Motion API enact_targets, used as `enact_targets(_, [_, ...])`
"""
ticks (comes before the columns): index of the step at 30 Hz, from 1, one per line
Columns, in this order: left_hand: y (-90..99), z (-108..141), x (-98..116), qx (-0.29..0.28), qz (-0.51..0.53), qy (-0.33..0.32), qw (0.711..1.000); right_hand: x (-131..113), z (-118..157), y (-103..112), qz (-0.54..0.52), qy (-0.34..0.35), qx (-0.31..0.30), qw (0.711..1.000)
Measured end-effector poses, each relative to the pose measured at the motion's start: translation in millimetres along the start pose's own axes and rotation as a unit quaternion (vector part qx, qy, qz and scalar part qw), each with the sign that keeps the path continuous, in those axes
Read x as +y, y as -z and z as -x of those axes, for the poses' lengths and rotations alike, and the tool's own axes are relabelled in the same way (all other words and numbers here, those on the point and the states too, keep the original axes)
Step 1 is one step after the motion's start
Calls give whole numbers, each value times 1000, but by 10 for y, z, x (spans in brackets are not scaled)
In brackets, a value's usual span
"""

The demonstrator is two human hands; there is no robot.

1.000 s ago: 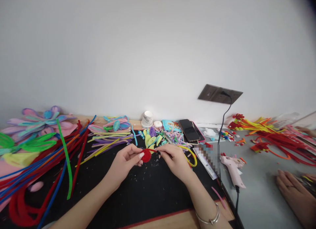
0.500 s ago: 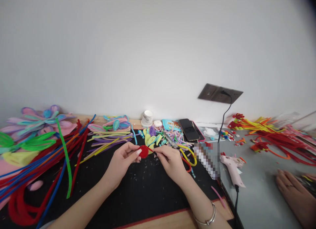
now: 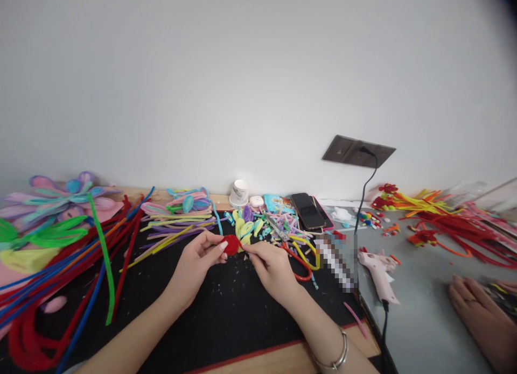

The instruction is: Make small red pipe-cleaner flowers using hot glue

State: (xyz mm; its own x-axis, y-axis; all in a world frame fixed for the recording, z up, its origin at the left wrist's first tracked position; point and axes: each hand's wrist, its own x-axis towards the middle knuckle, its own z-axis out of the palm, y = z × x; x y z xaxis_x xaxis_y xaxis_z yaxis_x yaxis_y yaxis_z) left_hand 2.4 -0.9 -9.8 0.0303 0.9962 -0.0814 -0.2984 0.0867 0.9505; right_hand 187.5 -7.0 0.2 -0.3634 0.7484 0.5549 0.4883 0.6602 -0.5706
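Observation:
Over the black mat (image 3: pixel 226 320), a flat red coil of pipe cleaner (image 3: pixel 231 245) is pinched between the thumb and fingers of my left hand (image 3: pixel 205 254). My right hand (image 3: pixel 267 261) is closed on the short free end of the same red pipe cleaner, at the coil's right side. Just behind the hands lie yellow and purple pipe-cleaner petals (image 3: pixel 244 227) and a scatter of short pastel pieces (image 3: pixel 287 219). Scissors (image 3: pixel 278 228) with red-orange handles rest among those pieces.
Long pipe cleaners (image 3: pixel 76 272) and a large pastel flower (image 3: pixel 68 193) lie left. A paper cup (image 3: pixel 239 192) and a phone (image 3: pixel 309 210) stand along the wall. Right are a pink glue gun (image 3: pixel 379 277), its cord, red pipe cleaners (image 3: pixel 460 237) and another person's hand (image 3: pixel 480 315).
My right hand has come slightly nearer the red coil, and less of the free end shows. The whole view has shifted a little, so everything sits slightly further left.

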Motion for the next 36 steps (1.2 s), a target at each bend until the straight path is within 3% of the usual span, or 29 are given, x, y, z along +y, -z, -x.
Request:
enact_targets(13, [-50,18,49,24,67,47,996,-43,5,-65,-13,-36,-18,999])
enact_targets(24, [-47,9,40,31,79,57,995,-30,40,-137,-63,-107,16,992])
enact_targets(36, [-56,25,40,-3,85,58,995,11,73,-195,-105,-160,-5,981])
